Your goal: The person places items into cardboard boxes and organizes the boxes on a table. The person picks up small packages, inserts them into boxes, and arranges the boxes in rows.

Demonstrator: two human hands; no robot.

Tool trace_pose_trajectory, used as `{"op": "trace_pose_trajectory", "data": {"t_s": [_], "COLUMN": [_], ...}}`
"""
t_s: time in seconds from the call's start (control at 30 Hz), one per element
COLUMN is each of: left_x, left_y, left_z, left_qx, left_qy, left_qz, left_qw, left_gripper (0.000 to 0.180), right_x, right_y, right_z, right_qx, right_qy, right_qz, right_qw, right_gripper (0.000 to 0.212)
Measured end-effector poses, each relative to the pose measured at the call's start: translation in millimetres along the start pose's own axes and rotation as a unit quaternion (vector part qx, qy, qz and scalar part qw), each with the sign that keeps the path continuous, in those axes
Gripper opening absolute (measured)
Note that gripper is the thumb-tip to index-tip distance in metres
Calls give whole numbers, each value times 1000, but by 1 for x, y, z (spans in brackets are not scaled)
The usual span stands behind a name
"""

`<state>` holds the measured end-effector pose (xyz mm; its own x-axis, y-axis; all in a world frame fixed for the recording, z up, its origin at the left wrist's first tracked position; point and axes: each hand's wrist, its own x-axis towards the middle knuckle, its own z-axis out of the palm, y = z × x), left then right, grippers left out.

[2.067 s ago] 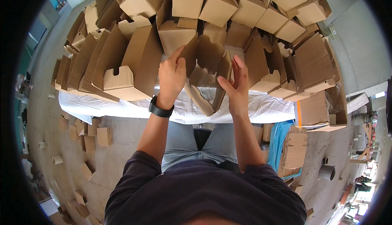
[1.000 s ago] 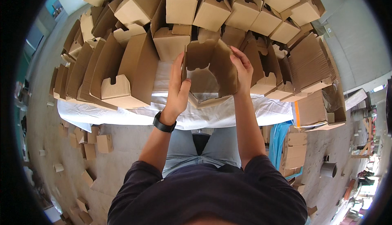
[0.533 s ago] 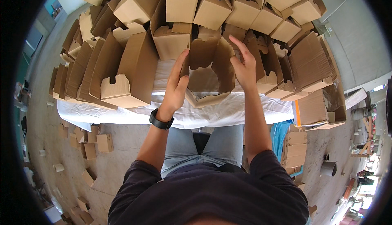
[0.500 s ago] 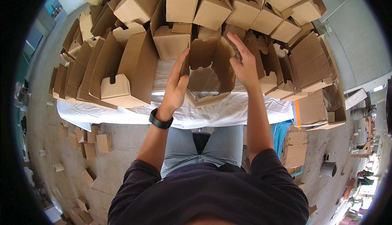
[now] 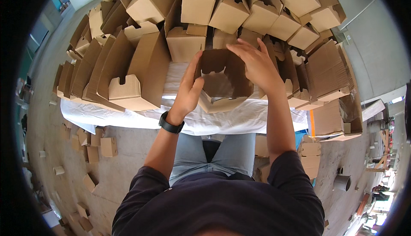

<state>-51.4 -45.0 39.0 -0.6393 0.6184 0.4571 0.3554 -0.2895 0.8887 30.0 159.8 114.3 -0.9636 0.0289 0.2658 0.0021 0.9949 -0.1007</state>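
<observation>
Between my hands on the white cloth (image 5: 169, 120) stands an unlidded brown cardboard box (image 5: 227, 104), its inside visible from above. Flat along the box's left outer wall lies my left hand (image 5: 188, 88), fingers stretched out and thumb apart, a black watch (image 5: 170, 124) on its wrist. My right hand (image 5: 260, 67) is at the far right corner of the box, fingers spread and reaching over its upper edge. Whether those fingertips press on the cardboard I cannot tell. Neither hand is wrapped round anything.
Tall open boxes (image 5: 147, 69) stand in a row on the left, and more cartons (image 5: 199, 5) are stacked behind. Further boxes (image 5: 327, 69) crowd the right, above a larger carton (image 5: 327, 116). Small cardboard pieces (image 5: 108, 146) litter the floor; a grey bucket (image 5: 342, 182) stands right.
My right hand has moved in from the right side of the box over its far right corner. The box's far and right walls have shifted slightly. My left hand stays along the left wall.
</observation>
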Motion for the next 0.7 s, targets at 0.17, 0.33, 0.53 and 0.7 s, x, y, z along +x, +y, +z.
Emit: {"op": "trace_pose_trajectory", "data": {"t_s": [0.17,0.33,0.53,0.7], "left_x": [-2,0,4,2], "left_y": [0,3,-1,-3], "left_z": [3,1,-5,-3], "left_qx": [19,54,74,72], "left_qy": [2,-33,-53,-50], "left_qz": [-2,-26,-25,-22], "left_qw": [1000,998,996,996], "left_gripper": [65,69,71,71], "right_x": [-2,1,-4,-16], "right_y": [-6,-12,-1,-2], "right_z": [-3,-6,9,25], "right_qx": [-50,-42,44,200], "right_qy": [-77,-123,-58,66], "right_qz": [1,6,-13,15], "right_qw": [996,992,997,977], "right_gripper": [40,38,48,49]}}
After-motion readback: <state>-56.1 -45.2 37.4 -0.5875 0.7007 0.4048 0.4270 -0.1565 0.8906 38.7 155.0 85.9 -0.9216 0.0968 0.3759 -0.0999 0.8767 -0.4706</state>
